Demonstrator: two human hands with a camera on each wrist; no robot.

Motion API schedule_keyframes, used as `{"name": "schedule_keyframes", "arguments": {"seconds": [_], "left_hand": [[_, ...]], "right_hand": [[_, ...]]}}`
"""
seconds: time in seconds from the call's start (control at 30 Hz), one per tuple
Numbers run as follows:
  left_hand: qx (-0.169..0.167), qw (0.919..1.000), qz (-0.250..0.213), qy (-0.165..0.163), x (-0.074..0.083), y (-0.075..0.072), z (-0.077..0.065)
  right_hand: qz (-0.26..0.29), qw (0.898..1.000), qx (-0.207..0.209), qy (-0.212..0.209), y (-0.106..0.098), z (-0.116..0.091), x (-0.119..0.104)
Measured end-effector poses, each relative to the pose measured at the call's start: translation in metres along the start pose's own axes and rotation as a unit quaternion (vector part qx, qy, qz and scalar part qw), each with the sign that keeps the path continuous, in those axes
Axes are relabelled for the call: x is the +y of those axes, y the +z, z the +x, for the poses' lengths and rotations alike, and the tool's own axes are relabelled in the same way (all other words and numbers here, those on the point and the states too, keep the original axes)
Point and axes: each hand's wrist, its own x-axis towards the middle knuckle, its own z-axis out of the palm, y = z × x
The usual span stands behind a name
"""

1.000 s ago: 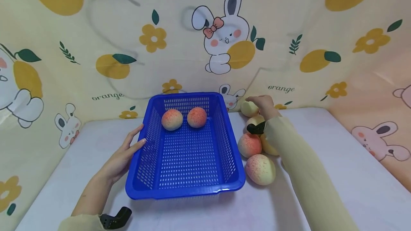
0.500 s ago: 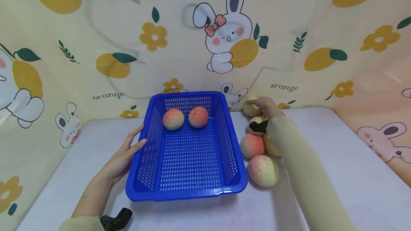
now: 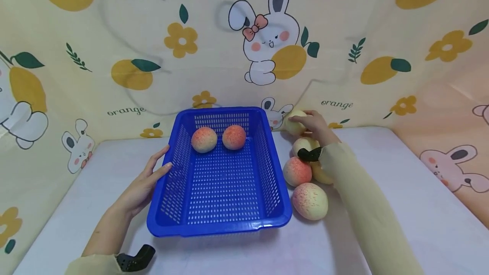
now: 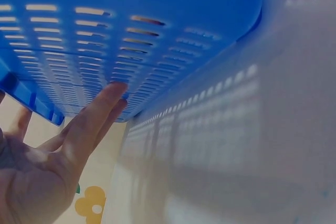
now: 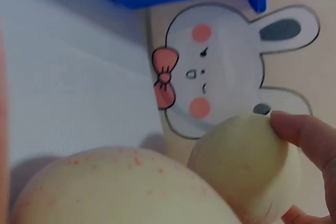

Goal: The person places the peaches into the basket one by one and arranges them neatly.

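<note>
At the far right corner of the blue basket, my right hand grips a pale yellow peach, with fingertips on its side in the right wrist view. Close below it sits a speckled pale peach. My left hand rests against the basket's left side, its fingers extended along the perforated wall in the left wrist view. Inside the basket, toward the back, lie a pale-and-red peach and a redder peach.
Right of the basket, a red-tinged peach, a yellow fruit partly under the right sleeve, and a pinkish-cream peach lie on the white table. A printed cloth backdrop rises behind the table.
My right hand has closed further round the pale peach, which has shifted slightly upward. The left hand and basket keep their places; the head view has swayed a little.
</note>
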Motion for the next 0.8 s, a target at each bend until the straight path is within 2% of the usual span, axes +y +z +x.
{"name": "schedule_keyframes", "arguments": {"seconds": [0.2, 0.5, 0.67, 0.8], "left_hand": [[0.000, 1.0000, 0.000, 0.002, 0.000, -0.001, -0.002], [-0.002, 1.0000, 0.001, 0.003, 0.000, -0.001, -0.001], [-0.004, 1.0000, 0.000, 0.002, -0.001, 0.000, 0.000], [-0.005, 1.0000, 0.001, 0.007, -0.001, 0.000, 0.001]], "right_hand": [[-0.002, 0.999, -0.024, -0.026, 0.002, -0.002, -0.008], [0.006, 0.995, -0.055, -0.077, 0.011, -0.023, -0.026], [0.029, 0.992, -0.069, -0.101, 0.023, -0.034, -0.041], [0.042, 0.991, -0.065, -0.111, 0.036, -0.042, -0.053]]}}
